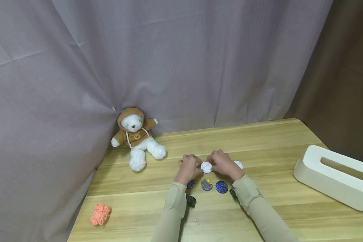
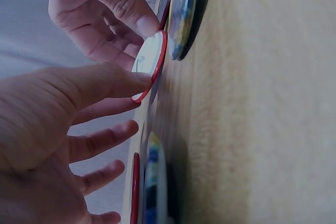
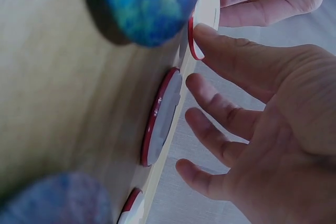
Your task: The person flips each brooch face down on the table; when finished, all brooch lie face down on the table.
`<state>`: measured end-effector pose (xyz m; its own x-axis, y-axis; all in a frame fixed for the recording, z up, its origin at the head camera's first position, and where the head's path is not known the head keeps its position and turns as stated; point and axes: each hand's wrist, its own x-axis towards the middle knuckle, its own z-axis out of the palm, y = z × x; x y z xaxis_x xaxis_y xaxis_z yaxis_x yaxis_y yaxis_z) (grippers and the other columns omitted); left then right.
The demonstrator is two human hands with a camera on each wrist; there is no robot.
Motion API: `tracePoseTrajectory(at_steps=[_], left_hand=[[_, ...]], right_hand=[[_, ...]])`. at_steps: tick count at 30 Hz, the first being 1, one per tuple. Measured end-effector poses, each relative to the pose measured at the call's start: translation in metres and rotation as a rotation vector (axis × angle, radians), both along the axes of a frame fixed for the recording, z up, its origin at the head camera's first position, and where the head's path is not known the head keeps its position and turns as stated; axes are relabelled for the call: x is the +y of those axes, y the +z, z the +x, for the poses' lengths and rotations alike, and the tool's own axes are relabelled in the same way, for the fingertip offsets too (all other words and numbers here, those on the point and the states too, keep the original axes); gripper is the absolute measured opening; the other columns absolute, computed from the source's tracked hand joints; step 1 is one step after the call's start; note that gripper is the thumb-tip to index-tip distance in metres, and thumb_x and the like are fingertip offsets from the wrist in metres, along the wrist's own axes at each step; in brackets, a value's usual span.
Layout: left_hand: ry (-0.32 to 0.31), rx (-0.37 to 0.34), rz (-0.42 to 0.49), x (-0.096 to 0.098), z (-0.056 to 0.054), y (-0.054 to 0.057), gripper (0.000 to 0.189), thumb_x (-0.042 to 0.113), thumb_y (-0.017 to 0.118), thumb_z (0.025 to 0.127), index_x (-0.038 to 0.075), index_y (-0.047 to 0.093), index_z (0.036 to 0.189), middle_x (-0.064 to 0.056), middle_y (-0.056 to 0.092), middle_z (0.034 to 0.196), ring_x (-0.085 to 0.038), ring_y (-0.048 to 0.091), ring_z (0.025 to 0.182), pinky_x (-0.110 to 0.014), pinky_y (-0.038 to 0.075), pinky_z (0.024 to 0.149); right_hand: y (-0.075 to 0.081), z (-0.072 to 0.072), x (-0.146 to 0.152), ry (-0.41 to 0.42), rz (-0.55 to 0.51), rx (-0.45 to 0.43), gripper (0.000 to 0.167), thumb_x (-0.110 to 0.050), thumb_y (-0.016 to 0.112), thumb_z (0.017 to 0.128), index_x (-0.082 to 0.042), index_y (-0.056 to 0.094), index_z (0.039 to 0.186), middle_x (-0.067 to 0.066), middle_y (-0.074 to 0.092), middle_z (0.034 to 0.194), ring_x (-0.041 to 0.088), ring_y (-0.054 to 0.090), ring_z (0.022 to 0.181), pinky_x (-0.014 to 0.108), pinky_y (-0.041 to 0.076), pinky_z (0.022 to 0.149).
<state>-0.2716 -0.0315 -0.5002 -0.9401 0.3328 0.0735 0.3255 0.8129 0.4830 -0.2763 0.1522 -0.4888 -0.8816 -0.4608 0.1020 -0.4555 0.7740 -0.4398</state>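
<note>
A round pin-back badge (image 1: 206,167) with its white back showing is between my two hands, close over the table. My left hand (image 1: 190,167) pinches one side, its thumb (image 2: 137,80) on the white back and the other fingers spread. From the opposite side my right hand (image 1: 225,163) pinches the edge with thumb and forefinger; its remaining fingers are loosely bent. In the right wrist view the badge (image 3: 209,6) shows a red rim. Nearer my body lie a dark blue badge (image 1: 222,187), a grey-and-yellow badge (image 1: 207,184) and another blue badge (image 1: 190,184), partly covered by my left wrist.
Another white-backed badge (image 1: 238,164) lies beside my right wrist. A teddy bear (image 1: 136,137) in a brown hoodie sits at the back left against the curtain. Coral yarn (image 1: 101,214) lies front left, and a white tissue box (image 1: 335,178) stands at right.
</note>
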Motion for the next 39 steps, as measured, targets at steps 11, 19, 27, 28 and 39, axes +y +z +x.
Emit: tracePoseTrajectory(at_steps=[11,19,27,28,39], left_hand=[[-0.029,-0.007,-0.027,-0.001,-0.001,-0.004,0.024,0.022,0.083,0.084,0.013,0.08,0.105,-0.01,0.065,0.128,-0.041,0.045,0.123,-0.06,0.032,0.094],[-0.042,-0.027,0.019,-0.003,-0.002,-0.001,0.026,0.02,0.081,0.084,0.011,0.078,0.108,-0.01,0.066,0.126,-0.04,0.048,0.119,-0.059,0.031,0.093],[-0.077,-0.017,0.182,-0.017,-0.008,-0.002,0.029,0.018,0.074,0.089,0.006,0.074,0.116,-0.007,0.073,0.116,-0.034,0.061,0.109,-0.06,0.033,0.093],[-0.077,-0.014,0.205,-0.018,-0.009,-0.002,0.029,0.017,0.073,0.089,0.005,0.074,0.116,-0.007,0.074,0.114,-0.033,0.063,0.107,-0.061,0.033,0.094],[-0.044,-0.059,0.37,-0.028,-0.011,-0.001,0.03,0.008,0.065,0.091,0.003,0.071,0.12,-0.01,0.072,0.117,-0.019,0.065,0.09,-0.034,0.052,0.082]], right_hand=[[0.0,0.001,0.001,0.003,0.049,-0.034,0.025,-0.006,0.081,0.08,-0.005,0.076,0.105,0.01,0.062,0.109,0.035,0.048,0.106,0.058,0.038,0.089],[0.0,-0.001,0.003,0.0,0.032,-0.04,0.026,-0.004,0.076,0.084,-0.002,0.073,0.11,0.012,0.063,0.109,0.034,0.049,0.102,0.055,0.037,0.087],[0.001,-0.004,-0.001,-0.022,-0.099,-0.02,0.03,-0.001,0.067,0.088,0.003,0.068,0.118,0.018,0.069,0.111,0.04,0.056,0.105,0.062,0.039,0.091],[0.002,-0.005,-0.002,-0.021,-0.119,-0.019,0.031,-0.001,0.067,0.089,0.004,0.067,0.119,0.019,0.069,0.112,0.041,0.058,0.106,0.063,0.039,0.092],[0.012,-0.005,-0.014,0.004,-0.194,-0.062,0.03,0.0,0.067,0.091,0.006,0.064,0.12,0.019,0.07,0.11,0.043,0.061,0.109,0.063,0.033,0.1]])
